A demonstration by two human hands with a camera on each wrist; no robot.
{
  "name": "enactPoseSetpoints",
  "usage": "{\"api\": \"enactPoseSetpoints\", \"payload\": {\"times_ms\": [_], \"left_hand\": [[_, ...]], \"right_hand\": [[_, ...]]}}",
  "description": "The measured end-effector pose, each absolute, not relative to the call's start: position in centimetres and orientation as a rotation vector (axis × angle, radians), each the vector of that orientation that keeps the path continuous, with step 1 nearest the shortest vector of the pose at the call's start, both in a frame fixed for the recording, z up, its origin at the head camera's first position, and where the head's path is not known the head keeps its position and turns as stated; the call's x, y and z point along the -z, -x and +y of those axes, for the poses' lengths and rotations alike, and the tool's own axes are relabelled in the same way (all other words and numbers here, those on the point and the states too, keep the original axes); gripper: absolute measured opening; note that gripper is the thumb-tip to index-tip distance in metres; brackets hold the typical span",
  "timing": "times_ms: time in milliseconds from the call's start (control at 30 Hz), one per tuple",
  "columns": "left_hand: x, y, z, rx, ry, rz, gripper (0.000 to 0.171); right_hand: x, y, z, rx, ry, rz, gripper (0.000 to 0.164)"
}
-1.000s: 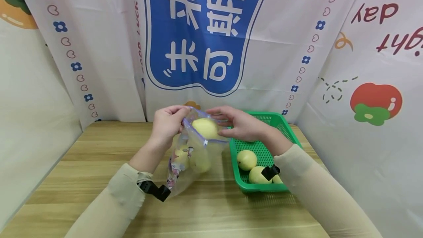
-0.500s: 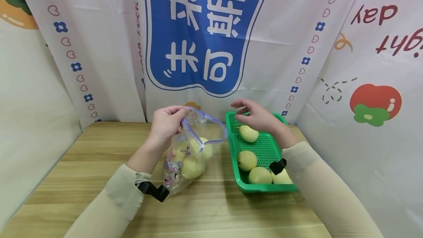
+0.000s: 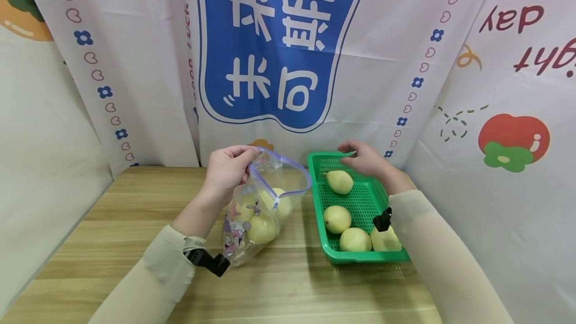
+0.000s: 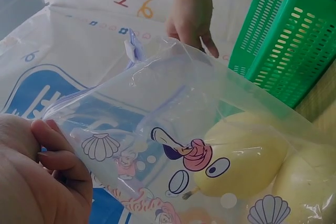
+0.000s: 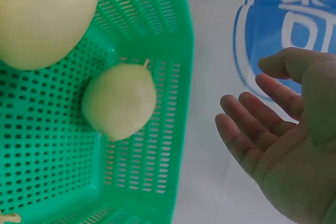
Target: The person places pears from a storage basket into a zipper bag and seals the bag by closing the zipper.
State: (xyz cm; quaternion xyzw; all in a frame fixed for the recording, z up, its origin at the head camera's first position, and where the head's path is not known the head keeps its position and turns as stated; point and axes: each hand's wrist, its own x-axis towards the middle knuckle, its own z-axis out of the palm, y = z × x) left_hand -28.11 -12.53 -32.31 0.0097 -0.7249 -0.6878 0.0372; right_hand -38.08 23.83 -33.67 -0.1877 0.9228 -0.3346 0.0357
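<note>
Counter [image 3: 103, 234], widest thing on my feed. Green basket [image 3: 369, 257] on its right side, four pears [image 3: 339, 182] showing inside. Just beside, a clear bag [image 3: 256, 209] with cartoon prints, purple-trimmed mouth gaping; my left hand [image 3: 227, 169] pinches its rim. My right hand [image 3: 369, 159] has let a pear go and pulled away to the basket's far edge, fingers loosely spread, holding nothing; so one more is bagged and that hand's free. Bagged pears [image 4: 244, 153]: smooth, pale yellow, overlapping, can't count exactly; one stem visible.
</note>
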Motion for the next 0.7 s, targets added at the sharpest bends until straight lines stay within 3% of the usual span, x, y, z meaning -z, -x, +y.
{"api": "enactPoseSetpoints", "payload": {"times_ms": [700], "left_hand": [[32.5,28.1,-12.6,2.105,-0.014,-2.217,0.029]], "right_hand": [[37.7,39.6,24.0,0.545,0.350,2.695,0.060]]}}
